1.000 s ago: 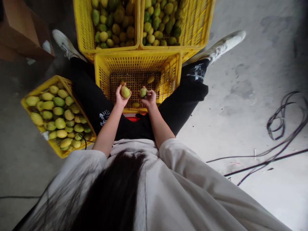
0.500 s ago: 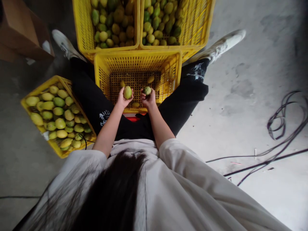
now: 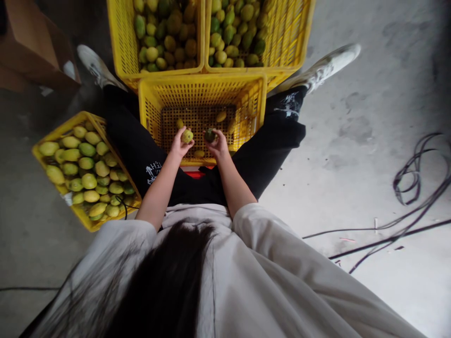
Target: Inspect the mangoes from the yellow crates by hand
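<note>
Between my legs stands a yellow plastic crate (image 3: 202,80), and both hands are over it. My left hand (image 3: 180,145) is closed round a yellow-green lemon (image 3: 187,136), one end of it facing up. In my right hand (image 3: 219,146) is a darker green lemon (image 3: 210,135), gripped between thumb and fingers. A few lemons lie on the crate's slotted floor, among them a yellow lemon (image 3: 221,116) towards the back and another lemon (image 3: 199,154) close to the near wall.
Two larger yellow crates of green and yellow lemons adjoin at the front, a left crate (image 3: 121,42) and a right crate (image 3: 292,37). A tilted crate (image 3: 75,213) full of lemons is at my left. Black cables (image 3: 408,180) lie on the floor right; a cardboard box (image 3: 33,42) stands far left.
Both hands have turned the lemons they hold: the left one now shows its end, and the right one shows a darker side. The hands have stayed nearly in place.
</note>
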Available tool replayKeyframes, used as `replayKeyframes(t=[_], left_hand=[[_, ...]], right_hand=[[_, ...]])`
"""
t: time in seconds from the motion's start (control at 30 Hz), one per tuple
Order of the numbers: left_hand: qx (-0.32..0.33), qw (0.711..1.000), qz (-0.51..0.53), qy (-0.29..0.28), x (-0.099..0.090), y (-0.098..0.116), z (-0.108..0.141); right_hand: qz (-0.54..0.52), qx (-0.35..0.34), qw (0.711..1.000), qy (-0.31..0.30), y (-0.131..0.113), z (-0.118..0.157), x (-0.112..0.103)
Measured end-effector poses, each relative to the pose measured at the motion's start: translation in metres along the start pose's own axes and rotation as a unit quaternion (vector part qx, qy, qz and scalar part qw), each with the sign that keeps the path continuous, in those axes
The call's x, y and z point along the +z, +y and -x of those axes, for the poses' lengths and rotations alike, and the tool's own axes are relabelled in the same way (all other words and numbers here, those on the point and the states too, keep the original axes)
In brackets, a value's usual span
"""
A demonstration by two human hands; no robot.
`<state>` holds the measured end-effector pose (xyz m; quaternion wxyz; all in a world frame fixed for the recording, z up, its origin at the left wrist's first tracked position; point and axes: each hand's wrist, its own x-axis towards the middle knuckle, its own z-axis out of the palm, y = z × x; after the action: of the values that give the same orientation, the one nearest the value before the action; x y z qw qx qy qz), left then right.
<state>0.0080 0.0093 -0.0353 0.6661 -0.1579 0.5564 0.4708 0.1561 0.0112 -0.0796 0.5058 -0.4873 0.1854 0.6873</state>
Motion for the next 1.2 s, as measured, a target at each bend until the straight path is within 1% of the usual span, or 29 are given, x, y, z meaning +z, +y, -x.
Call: replayKeyframes(t=[0.13,0.23,0.43,0.57,0.63,0.77,0.83,0.9,0.97,1.07,1.2], left_hand=[[0.012,1.000,0.029,0.001,0.000,-0.001,-0.002],[0.019,0.999,0.032,0.001,-0.002,-0.002,-0.004],[0.024,1.000,-0.010,-0.012,-0.008,0.001,-0.009],[0.028,1.000,-0.002,-0.010,-0.006,0.000,-0.011],[0.035,0.999,0.005,0.002,-0.004,-0.001,-0.011],[0.051,0.998,0.029,0.029,-0.002,-0.001,-0.010],[0.040,0.998,0.041,0.039,-0.002,0.000,-0.009],[0.019,0.998,0.048,0.047,-0.003,0.001,-0.008],[0.007,0.998,0.050,0.047,-0.004,0.001,-0.008],[0.013,0.999,0.034,0.030,-0.005,-0.001,-0.010],[0.021,1.000,-0.003,0.023,-0.008,-0.002,-0.013]], right_hand=[[-0.005,0.021,1.000,0.013,-0.003,-0.001,-0.004],[-0.002,0.003,1.000,0.000,-0.002,-0.004,-0.007],[0.015,-0.024,0.999,-0.019,0.002,-0.018,-0.013],[-0.006,0.011,1.000,-0.007,0.003,-0.022,-0.014],[-0.018,0.027,0.999,-0.013,0.001,-0.022,-0.014],[-0.046,0.025,0.997,-0.051,-0.003,-0.015,-0.011],[-0.066,0.019,0.996,-0.054,-0.004,-0.011,-0.010],[-0.077,0.009,0.996,-0.041,-0.004,-0.008,-0.009],[-0.074,-0.002,0.997,-0.019,-0.004,-0.007,-0.008],[-0.059,-0.009,0.998,-0.001,-0.002,-0.006,-0.006],[-0.061,-0.017,0.998,-0.027,-0.002,-0.006,-0.005]])
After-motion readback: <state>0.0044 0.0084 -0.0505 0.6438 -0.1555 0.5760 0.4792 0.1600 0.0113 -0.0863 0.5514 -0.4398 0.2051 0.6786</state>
